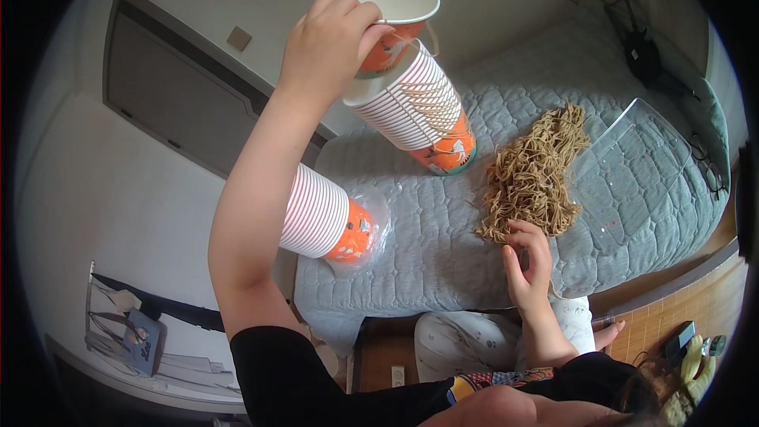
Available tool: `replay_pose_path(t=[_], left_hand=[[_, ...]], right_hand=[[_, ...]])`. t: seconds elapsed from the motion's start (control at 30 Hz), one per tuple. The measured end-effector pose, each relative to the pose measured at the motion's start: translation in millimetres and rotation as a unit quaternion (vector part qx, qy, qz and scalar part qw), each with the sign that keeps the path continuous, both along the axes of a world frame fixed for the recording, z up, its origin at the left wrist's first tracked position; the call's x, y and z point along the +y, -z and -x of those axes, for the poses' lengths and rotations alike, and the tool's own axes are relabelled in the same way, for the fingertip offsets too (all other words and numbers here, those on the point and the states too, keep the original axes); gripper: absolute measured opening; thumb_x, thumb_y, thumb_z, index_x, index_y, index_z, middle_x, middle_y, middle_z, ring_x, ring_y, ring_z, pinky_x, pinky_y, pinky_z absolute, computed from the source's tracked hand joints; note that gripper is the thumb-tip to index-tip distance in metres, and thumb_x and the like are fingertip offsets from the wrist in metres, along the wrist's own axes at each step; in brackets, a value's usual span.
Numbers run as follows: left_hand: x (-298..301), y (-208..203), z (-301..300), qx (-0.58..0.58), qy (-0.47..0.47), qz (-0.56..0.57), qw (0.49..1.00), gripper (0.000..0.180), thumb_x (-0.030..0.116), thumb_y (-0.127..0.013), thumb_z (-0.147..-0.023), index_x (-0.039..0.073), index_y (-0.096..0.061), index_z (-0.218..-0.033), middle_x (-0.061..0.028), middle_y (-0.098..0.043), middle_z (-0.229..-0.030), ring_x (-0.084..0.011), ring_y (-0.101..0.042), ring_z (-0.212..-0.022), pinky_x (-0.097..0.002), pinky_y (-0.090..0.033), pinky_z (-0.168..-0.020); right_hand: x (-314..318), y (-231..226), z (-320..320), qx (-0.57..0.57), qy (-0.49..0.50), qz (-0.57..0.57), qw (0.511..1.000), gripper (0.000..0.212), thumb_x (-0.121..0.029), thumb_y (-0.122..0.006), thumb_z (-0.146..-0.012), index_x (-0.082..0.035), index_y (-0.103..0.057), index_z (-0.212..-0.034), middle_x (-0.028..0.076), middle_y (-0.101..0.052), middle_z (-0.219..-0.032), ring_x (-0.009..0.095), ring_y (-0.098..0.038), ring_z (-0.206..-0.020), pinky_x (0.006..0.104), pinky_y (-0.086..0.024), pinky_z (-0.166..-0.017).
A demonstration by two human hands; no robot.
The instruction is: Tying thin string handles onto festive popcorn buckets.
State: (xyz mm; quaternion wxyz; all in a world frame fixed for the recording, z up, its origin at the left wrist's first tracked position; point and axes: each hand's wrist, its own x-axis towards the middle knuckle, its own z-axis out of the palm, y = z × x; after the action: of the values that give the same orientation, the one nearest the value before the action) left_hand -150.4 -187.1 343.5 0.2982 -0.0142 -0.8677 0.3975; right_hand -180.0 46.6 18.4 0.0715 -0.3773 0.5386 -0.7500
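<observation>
My left hand (pixel 336 39) is closed on the rim of a large orange paper bucket (pixel 399 46) with a white lip, held tilted at the top of the stack. A thin brown cord shows beside its thumb, and another loop hangs at the bucket's right side. Below stands a tall stack of nested paper buckets (pixel 415 115), with several cords looped along its side. My right hand (pixel 531 269) is open with loosely bent fingers at the near edge of a heap of brown cords (pixel 534 174). One cord trails beside its wrist.
A second bucket stack (pixel 320 213), partly in clear plastic, lies left behind my left arm. The quilted grey bedspread (pixel 427 245) bears it all. A clear plastic sheet or tray (pixel 632 174), glasses (pixel 709 164) and a dark folded object (pixel 640 51) lie to the right.
</observation>
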Motion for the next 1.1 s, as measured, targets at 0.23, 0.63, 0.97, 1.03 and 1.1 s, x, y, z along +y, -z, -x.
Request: replay_pose_path(t=[0.23,0.63,0.97,1.03,1.1], left_hand=[[-34.2,22.3,-12.7,0.064,-0.082,-0.219,0.970,0.026,0.032,-0.066,-0.089,0.006,-0.068,-0.089,-0.0069,-0.066,-0.088,-0.0263,-0.062,-0.092,-0.0389,-0.051,-0.076],[-50.4,79.3,-41.7,0.152,0.019,-0.466,0.872,0.024,0.023,-0.061,-0.093,0.002,-0.069,-0.103,-0.0136,-0.069,-0.092,-0.0248,-0.066,-0.084,-0.0338,-0.051,-0.076],[-46.5,86.4,-41.4,0.145,-0.020,-0.404,0.903,0.023,0.022,-0.060,-0.094,0.005,-0.071,-0.106,-0.0129,-0.071,-0.095,-0.0283,-0.067,-0.085,-0.0355,-0.052,-0.075],[-47.9,88.2,-42.6,0.144,-0.014,-0.398,0.906,0.023,0.022,-0.060,-0.094,0.006,-0.071,-0.106,-0.0130,-0.071,-0.096,-0.0285,-0.068,-0.086,-0.0356,-0.052,-0.075],[-49.3,91.5,-44.1,0.144,-0.010,-0.392,0.908,0.023,0.022,-0.060,-0.094,0.006,-0.071,-0.107,-0.0130,-0.071,-0.096,-0.0287,-0.068,-0.087,-0.0356,-0.052,-0.076]], right_hand=[[0.6,-1.7,-4.7,0.018,0.002,0.006,1.000,0.007,-0.001,-0.062,-0.083,0.000,-0.061,-0.090,0.016,-0.063,-0.108,0.026,-0.060,-0.097,0.0336,-0.044,-0.088],[-4.3,4.1,-4.0,0.019,0.000,0.005,1.000,0.008,0.004,-0.064,-0.082,0.001,-0.062,-0.089,0.015,-0.065,-0.101,0.024,-0.062,-0.087,0.0306,-0.049,-0.075],[-4.7,2.7,-2.8,0.014,-0.012,0.010,1.000,0.009,0.006,-0.063,-0.082,0.001,-0.062,-0.090,0.014,-0.065,-0.100,0.021,-0.062,-0.084,0.0273,-0.049,-0.071],[-5.4,3.8,-3.4,0.013,-0.011,0.018,1.000,0.010,0.006,-0.063,-0.082,0.001,-0.062,-0.090,0.014,-0.065,-0.099,0.021,-0.062,-0.084,0.0274,-0.049,-0.071],[-4.7,4.5,-3.3,0.009,-0.016,0.017,1.000,0.010,0.006,-0.063,-0.082,0.001,-0.062,-0.090,0.015,-0.065,-0.098,0.021,-0.062,-0.084,0.0274,-0.049,-0.071]])
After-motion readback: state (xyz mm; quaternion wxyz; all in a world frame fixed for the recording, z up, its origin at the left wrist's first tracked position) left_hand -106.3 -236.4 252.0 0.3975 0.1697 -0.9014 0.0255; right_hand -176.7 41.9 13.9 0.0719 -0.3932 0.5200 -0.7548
